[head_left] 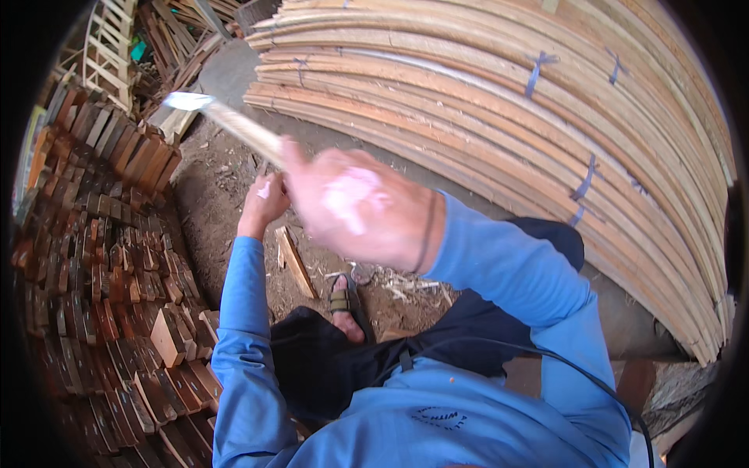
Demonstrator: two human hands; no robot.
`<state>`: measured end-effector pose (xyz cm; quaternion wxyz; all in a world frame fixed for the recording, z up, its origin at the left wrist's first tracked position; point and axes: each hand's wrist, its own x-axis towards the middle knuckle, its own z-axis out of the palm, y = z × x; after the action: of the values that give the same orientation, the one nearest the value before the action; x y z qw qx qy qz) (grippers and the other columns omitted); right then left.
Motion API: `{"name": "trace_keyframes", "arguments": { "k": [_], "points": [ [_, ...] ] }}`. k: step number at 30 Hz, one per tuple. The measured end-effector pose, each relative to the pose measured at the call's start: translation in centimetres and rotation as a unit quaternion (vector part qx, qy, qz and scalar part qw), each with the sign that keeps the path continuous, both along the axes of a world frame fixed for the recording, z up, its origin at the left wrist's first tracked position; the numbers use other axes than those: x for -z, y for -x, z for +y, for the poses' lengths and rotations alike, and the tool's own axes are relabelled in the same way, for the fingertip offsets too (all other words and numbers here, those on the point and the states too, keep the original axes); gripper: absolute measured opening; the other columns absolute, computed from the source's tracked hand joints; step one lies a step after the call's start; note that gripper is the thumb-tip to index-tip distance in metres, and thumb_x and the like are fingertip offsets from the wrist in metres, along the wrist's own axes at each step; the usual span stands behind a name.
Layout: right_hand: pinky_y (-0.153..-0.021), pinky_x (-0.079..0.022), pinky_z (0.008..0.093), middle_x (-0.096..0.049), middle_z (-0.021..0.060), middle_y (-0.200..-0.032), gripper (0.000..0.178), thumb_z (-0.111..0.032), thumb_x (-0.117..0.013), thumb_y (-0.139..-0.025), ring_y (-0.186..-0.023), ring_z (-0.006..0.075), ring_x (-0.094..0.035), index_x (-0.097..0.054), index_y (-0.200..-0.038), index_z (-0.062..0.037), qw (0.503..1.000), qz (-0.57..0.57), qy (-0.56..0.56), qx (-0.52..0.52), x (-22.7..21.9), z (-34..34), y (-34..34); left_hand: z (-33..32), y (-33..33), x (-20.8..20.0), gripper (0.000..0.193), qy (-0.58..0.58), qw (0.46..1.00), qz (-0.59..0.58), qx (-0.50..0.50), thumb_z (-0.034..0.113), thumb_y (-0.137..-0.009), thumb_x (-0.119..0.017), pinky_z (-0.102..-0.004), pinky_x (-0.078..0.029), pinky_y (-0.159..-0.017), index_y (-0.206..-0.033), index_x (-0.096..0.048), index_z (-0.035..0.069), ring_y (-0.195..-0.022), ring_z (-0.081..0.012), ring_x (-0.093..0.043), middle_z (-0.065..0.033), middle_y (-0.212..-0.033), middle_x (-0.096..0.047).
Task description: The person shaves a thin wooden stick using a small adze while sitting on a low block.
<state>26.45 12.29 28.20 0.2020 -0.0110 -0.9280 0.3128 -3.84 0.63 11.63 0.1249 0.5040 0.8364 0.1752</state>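
My right hand (367, 207), smeared by motion, is closed round the pale wooden handle (248, 134) of a hand tool. The tool's shiny metal head (189, 101) points up and to the left; blur hides whether it is a hammer or a hatchet. Lower and further left, my left hand (266, 204) has its fingers curled in above the dirt floor. Part of that hand is covered by the right one, so whatever it grips is hidden. Both hands bear pinkish-white patches on their backs. A loose wooden piece (295, 262) lies on the ground just below them.
Stacked short wooden blocks (117, 304) rise along the left side. Long thin boards tied in bundles (468, 117) fill the upper right. Wood chips (409, 285) are scattered near my sandalled foot (347, 312). A wooden lattice frame (109, 51) stands at the far left. A black cable (581, 373) crosses my shirt.
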Motion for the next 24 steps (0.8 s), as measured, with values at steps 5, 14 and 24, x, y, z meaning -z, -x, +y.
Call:
{"name": "trace_keyframes", "arguments": {
  "k": [5,14,24],
  "points": [
    [-0.058,-0.047,0.0465,-0.058,0.0231,-0.066,0.044,-0.012,-0.054,-0.096,-0.061,0.039,-0.06,-0.041,-0.135,0.0029,0.995,0.035,-0.073,-0.065,-1.0,-1.2,-3.1,3.8,-5.1,3.0,0.016,-0.192,0.976,-0.046,-0.093,0.012,-0.093,-0.062,-0.0327,-0.057,-0.074,-0.097,-0.052,0.0,-0.084,-0.0229,-0.071,-0.0156,-0.099,-0.071],
    [-0.06,-0.049,0.0459,-0.059,0.0218,-0.069,0.042,-0.014,-0.058,-0.095,-0.064,0.0365,-0.062,-0.045,-0.132,0.0012,0.979,0.029,-0.112,-0.165,-3.0,-3.7,-4.8,1.0,-5.7,9.1,0.015,-0.365,0.888,-0.104,-0.261,0.012,-0.092,-0.045,-0.0397,-0.048,-0.083,-0.103,-0.051,0.003,-0.093,-0.0338,-0.062,-0.0223,-0.099,-0.063],
    [-0.061,-0.05,0.0452,-0.061,0.0203,-0.072,0.04,-0.017,-0.062,-0.094,-0.068,0.0338,-0.065,-0.049,-0.129,-0.0007,0.997,-0.011,-0.073,-0.016,1.1,-0.5,-0.7,-1.3,-3.8,10.2,0.024,-0.336,0.888,0.049,-0.311,0.019,-0.081,-0.07,-0.0398,-0.051,-0.074,-0.093,-0.063,0.0,-0.079,-0.0307,-0.065,-0.0201,-0.087,-0.067]
  ]
}}
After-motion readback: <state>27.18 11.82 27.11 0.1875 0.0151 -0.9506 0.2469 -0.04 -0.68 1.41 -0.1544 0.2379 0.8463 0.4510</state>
